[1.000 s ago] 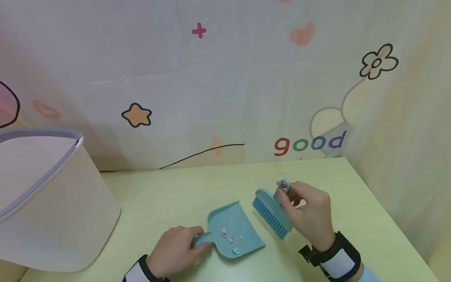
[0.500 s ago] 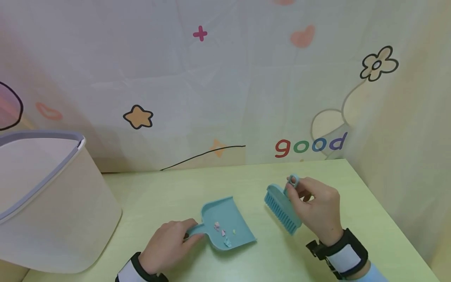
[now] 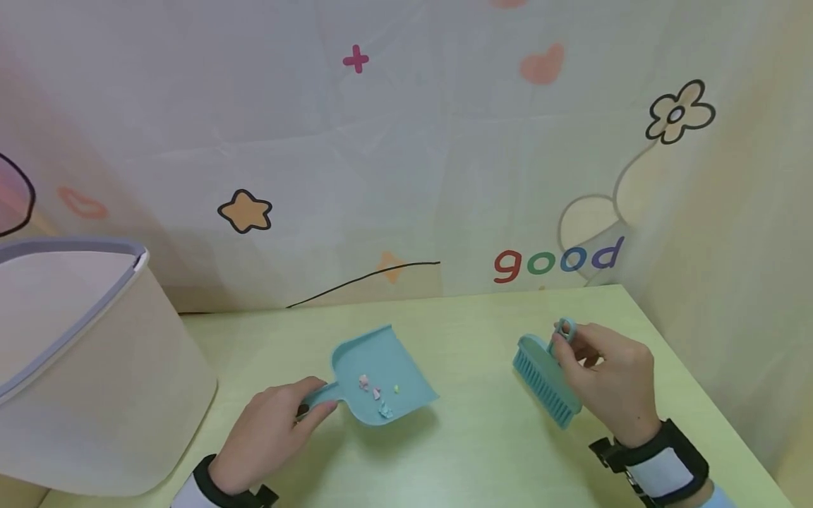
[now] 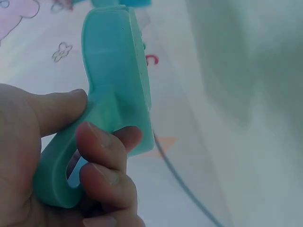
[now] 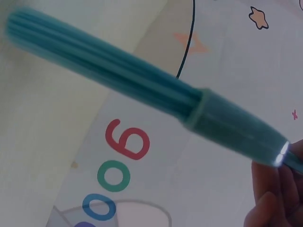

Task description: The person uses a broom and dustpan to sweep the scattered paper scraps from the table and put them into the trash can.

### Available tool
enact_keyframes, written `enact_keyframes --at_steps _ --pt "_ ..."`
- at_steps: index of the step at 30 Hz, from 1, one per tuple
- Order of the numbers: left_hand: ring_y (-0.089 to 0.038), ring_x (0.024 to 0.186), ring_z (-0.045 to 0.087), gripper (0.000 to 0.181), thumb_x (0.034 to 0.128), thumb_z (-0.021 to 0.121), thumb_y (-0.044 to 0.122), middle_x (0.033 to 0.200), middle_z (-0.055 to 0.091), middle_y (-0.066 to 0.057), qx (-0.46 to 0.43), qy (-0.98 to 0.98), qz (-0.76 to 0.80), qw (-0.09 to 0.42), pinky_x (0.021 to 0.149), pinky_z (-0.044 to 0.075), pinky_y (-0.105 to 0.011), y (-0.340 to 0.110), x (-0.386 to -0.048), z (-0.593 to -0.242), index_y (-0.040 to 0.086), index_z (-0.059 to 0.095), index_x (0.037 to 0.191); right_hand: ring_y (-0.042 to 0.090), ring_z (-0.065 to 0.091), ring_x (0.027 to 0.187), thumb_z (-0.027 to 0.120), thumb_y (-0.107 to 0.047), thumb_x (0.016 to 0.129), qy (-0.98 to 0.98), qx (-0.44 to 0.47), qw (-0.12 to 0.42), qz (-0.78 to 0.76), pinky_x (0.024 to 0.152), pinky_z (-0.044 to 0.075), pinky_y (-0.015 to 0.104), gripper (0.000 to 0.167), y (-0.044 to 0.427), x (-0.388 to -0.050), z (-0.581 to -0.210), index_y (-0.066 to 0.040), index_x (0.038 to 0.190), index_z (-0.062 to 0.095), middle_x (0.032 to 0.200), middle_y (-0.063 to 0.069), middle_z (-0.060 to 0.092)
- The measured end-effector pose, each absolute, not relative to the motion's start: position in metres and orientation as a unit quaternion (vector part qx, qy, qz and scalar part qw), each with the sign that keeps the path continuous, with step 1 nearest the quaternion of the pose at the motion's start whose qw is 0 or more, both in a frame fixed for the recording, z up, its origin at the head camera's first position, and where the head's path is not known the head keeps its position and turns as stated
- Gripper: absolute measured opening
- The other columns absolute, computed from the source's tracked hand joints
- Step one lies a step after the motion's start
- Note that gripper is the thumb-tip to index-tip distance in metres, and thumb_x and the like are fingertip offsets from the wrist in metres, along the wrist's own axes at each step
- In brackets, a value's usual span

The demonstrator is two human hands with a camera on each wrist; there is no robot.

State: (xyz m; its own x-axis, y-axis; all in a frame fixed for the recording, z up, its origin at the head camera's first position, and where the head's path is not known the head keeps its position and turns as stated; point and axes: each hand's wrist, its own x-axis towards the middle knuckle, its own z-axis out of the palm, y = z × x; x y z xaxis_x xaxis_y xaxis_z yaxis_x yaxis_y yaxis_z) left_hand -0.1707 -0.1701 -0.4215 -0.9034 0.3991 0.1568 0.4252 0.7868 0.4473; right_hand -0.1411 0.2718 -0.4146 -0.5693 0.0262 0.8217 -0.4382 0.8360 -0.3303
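Observation:
My left hand (image 3: 269, 434) grips the short handle of a light-blue dustpan (image 3: 381, 363), its fingers wrapped round the looped handle in the left wrist view. The dustpan (image 4: 111, 52) is held above the table, with a shadow beneath it. Several small scraps (image 3: 376, 394), pink, blue and yellow-green, lie in the pan. To the right, my right hand (image 3: 612, 377) pinches the ringed handle of a matching small brush (image 3: 546, 381), its bristles pointing down and left. In the right wrist view the brush (image 5: 236, 127) appears edge-on, and only part of the hand shows.
A tall white bin (image 3: 108, 374) with a grey-purple rim stands at the left. The pale green table (image 3: 470, 451) carries everything. Behind it hangs a printed curtain (image 3: 406, 155) with a star, a heart, a flower and the word "good".
My left hand has carried the dustpan left and upward off the table, the scraps still in it. My right hand has drawn the brush to the right, away from the dustpan.

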Motion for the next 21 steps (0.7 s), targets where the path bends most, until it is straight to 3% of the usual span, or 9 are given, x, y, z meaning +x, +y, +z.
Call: enact_keyframes --at_steps 6,14,21 --pt "-0.002 0.064 0.050 0.021 0.0989 0.071 0.040 0.074 0.060 0.015 -0.194 -0.948 -0.226 0.113 0.060 0.041 -0.023 -0.197 -0.164 -0.397 0.023 0.073 0.111 0.001 0.058 0.054 0.082 0.001 0.074 -0.857 0.104 0.450 0.229 0.054 0.043 0.009 0.013 0.294 -0.127 -0.417 -0.005 0.085 0.079 0.070 0.003 0.074" --pt "-0.006 0.061 0.043 0.027 0.0930 0.079 0.028 0.072 0.058 0.007 -0.166 -0.937 -0.195 0.236 0.054 0.035 -0.025 -0.222 -0.150 -0.363 0.012 0.072 0.113 -0.011 0.056 0.060 0.082 -0.002 0.070 -0.862 0.102 0.451 0.209 0.059 0.044 0.006 0.020 0.321 -0.107 -0.427 -0.007 0.088 0.079 0.071 0.002 0.074" --pt "-0.016 0.064 0.054 0.034 0.0878 0.081 0.026 0.076 0.066 -0.002 -0.162 -0.910 -0.156 0.349 0.052 0.040 -0.033 -0.238 -0.133 -0.337 0.009 0.072 0.115 -0.011 0.056 0.060 0.081 -0.003 0.072 -0.875 0.095 0.432 0.196 0.060 0.045 0.007 0.013 0.331 -0.094 -0.436 -0.008 0.083 0.074 0.068 0.000 0.071"
